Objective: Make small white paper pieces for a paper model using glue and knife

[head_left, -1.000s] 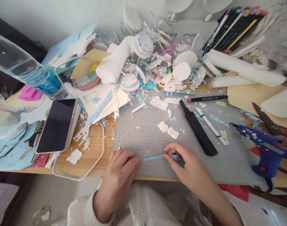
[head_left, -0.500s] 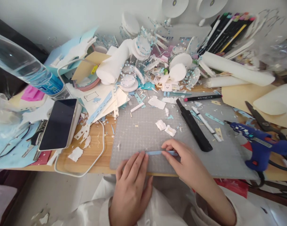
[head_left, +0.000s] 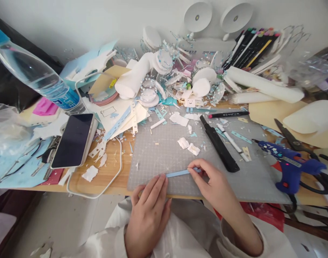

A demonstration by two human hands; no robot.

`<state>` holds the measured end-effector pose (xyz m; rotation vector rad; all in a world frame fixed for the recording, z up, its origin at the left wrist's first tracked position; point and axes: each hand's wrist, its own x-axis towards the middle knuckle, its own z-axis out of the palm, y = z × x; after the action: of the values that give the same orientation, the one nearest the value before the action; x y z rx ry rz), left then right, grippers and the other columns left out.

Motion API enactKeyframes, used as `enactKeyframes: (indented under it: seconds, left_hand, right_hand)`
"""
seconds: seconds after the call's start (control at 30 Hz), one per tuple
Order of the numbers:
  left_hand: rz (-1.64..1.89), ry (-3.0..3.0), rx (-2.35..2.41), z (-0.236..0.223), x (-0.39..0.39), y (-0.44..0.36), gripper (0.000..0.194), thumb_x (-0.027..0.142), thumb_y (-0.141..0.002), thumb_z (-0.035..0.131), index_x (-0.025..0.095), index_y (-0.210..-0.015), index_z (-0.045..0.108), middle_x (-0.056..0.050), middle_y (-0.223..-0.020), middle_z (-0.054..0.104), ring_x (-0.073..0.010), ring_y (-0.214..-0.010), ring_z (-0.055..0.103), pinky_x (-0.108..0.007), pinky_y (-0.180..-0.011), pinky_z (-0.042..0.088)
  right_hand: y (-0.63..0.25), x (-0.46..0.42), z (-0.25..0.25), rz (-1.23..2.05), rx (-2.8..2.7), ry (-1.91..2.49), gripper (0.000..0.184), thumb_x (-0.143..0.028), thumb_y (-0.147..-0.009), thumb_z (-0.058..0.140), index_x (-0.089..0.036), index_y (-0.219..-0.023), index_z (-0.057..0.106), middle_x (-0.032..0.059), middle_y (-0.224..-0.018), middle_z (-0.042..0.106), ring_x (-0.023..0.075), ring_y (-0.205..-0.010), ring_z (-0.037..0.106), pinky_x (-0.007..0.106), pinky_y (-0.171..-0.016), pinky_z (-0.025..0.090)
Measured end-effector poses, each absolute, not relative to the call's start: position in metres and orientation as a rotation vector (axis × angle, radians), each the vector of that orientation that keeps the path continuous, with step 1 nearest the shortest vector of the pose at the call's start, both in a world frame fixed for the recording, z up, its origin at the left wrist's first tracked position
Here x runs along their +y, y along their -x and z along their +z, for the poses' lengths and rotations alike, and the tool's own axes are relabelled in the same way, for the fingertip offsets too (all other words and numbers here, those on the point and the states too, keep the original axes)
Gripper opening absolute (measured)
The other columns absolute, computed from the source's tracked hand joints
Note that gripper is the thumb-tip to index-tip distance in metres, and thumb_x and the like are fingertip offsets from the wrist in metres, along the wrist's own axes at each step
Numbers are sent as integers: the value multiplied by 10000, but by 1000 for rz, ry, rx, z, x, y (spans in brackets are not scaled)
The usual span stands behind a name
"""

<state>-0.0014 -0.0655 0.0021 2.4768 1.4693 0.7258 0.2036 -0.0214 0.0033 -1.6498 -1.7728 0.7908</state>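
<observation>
A narrow light-blue paper strip (head_left: 177,173) lies across the front of the grey cutting mat (head_left: 155,157). My left hand (head_left: 149,208) rests with its fingers stretched out flat, the fingertips pressing the strip's left end against the mat. Thumb and forefinger of my right hand (head_left: 210,182) pinch the strip near its other end, and a short bit of it shows beyond them. Behind my hands are two crumpled white pieces (head_left: 189,146). To the right of these lies a black cutter-like tool (head_left: 220,145), beside a white pen (head_left: 233,143).
A blue glue gun (head_left: 287,163) and black scissors (head_left: 291,138) lie at the right. On the left are a phone (head_left: 72,139), a white cable (head_left: 118,168) and a tilted water bottle (head_left: 42,79). Paper scraps, white rolls (head_left: 266,84) and markers (head_left: 256,48) crowd the back.
The strip's right end has swung slightly away from me, so it now slants. My right fingers have closed in on it. My left hand stays in place, while the camera view has tilted up slightly.
</observation>
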Motion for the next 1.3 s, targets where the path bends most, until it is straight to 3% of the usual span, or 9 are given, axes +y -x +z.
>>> enactKeyframes:
  seconds: [0.3, 0.67, 0.9, 1.07, 1.3]
  left_hand:
    - [704, -2568, 1235, 7, -52, 15, 308, 130, -978, 431, 106, -1235, 601, -97, -1236, 690, -207, -1127, 617, -337, -913, 373]
    - [550, -2732, 804, 23, -12, 33, 281, 88, -953, 459, 65, -1198, 595, -120, -1105, 718, -227, -960, 649, -379, -831, 476]
    - [526, -2594, 886, 25, -7, 29, 256, 103, -951, 480, 114, -1170, 611, -98, -1033, 703, -206, -908, 638, -356, -808, 480]
    - [592, -2321, 1188, 17, -2, 20, 223, 216, -961, 523, 196, -1148, 642, -64, -1015, 679, -191, -917, 626, -335, -823, 488]
    - [562, -2288, 1167, 17, 4, 8, 142, 251, -949, 562, 205, -1029, 669, -36, -929, 675, -188, -858, 602, -337, -779, 449]
  right_hand:
    - [-202, -21, -8, 626, -1709, 1682, 92, -269, -929, 539, -223, -1004, 567, 10, -891, 650, 158, -743, 598, 269, -686, 465]
    - [-207, -12, -12, 577, -1842, 1553, 72, -247, -950, 536, -219, -1006, 571, 10, -856, 640, 173, -746, 586, 291, -697, 440]
    - [-210, -12, -10, 611, -1853, 1451, 77, -212, -965, 505, -226, -950, 579, -1, -841, 642, 161, -784, 595, 281, -721, 443]
    - [-212, -14, -7, 632, -1805, 1390, 102, -206, -964, 500, -239, -929, 589, 3, -864, 663, 158, -818, 625, 276, -743, 483]
    - [-215, -16, -4, 586, -1708, 1421, 106, -234, -951, 515, -241, -918, 615, 22, -857, 681, 178, -799, 648, 295, -721, 521]
